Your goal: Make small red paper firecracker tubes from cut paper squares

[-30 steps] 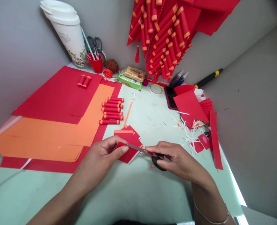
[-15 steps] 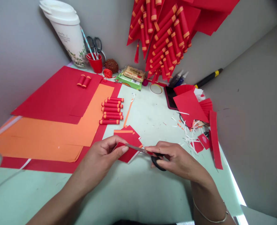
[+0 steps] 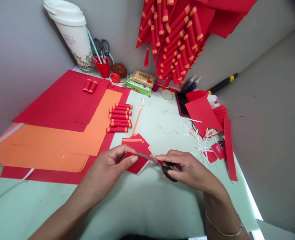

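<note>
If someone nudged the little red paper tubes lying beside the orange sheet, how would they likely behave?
The red paper tubes are round and lie loose on their sides, so they would probably roll across the table. Being rolled paper, they likely weigh little and may crush under a firm pinch.

Black-handled scissors (image 3: 147,157) lie, blades across a small red paper square (image 3: 135,165).

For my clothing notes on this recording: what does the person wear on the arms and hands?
Both forearms are bare: no sleeves show. The left hand and the right hand carry no gloves and no visible rings. A thin silver-coloured bracelet circles the right wrist. The visible thumbnail looks unpainted.
</note>
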The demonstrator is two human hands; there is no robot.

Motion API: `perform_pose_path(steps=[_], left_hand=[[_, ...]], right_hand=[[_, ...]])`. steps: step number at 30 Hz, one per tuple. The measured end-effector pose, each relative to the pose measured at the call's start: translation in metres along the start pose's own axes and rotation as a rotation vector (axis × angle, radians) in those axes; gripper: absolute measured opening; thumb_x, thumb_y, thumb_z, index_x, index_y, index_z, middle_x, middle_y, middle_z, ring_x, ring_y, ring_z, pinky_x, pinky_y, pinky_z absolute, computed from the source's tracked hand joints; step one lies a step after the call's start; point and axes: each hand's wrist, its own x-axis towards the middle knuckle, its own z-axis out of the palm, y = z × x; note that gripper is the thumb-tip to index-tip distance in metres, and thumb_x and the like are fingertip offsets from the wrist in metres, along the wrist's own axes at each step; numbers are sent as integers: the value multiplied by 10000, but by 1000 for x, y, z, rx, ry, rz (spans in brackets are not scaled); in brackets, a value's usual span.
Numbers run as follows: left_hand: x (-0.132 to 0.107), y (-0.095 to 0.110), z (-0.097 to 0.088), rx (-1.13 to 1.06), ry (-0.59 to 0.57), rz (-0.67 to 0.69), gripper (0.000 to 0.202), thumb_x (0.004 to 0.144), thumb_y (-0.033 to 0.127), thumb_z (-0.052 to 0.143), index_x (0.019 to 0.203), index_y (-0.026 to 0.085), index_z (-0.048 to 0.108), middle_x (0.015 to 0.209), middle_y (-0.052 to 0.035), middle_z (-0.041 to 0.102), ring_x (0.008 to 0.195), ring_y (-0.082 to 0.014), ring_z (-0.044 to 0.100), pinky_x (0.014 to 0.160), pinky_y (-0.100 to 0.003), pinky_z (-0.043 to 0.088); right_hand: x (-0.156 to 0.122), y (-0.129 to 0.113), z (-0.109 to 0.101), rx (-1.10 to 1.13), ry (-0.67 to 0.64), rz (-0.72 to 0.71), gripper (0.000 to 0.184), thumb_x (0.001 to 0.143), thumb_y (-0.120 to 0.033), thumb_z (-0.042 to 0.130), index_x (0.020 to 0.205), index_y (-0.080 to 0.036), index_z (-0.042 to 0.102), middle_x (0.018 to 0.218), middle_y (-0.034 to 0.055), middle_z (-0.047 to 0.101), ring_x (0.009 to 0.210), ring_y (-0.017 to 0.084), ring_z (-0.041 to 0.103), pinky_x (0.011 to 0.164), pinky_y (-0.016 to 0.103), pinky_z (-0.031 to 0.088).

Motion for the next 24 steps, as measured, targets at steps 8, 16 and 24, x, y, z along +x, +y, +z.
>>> perform_pose_path(steps=[8, 16, 24], left_hand=[[0, 0, 1, 29, -13, -8, 266, 864, 505, 626, 803, 251, 674, 735, 28, 672, 709, -170, 602, 617, -247, 442], [-1, 1, 2, 6, -32, -21, 275, 862, 512, 628, 806, 248, 675, 742, 22, 671, 677, -164, 588, 576, -241, 446], [0, -2, 0, -24, -40, -12, 242, 866, 482, 640, 808, 250, 676, 749, 38, 669, 703, -147, 583, 619, -227, 443]], right_hand=[[-2, 2, 2, -11, 13, 8, 624, 778, -4, 541, 1290, -345, 649, 899, -6, 677, 763, 127, 615, 718, 251, 497], [-3, 3, 2, -23, 18, -1, 606, 787, -16, 547, 1276, -355, 659, 896, -12, 667, 753, 121, 606, 712, 245, 488], [-1, 2, 3, 1, 8, -7, 600, 786, 7, 540, 1256, -342, 673, 868, -19, 688, 761, 117, 607, 712, 230, 485]])
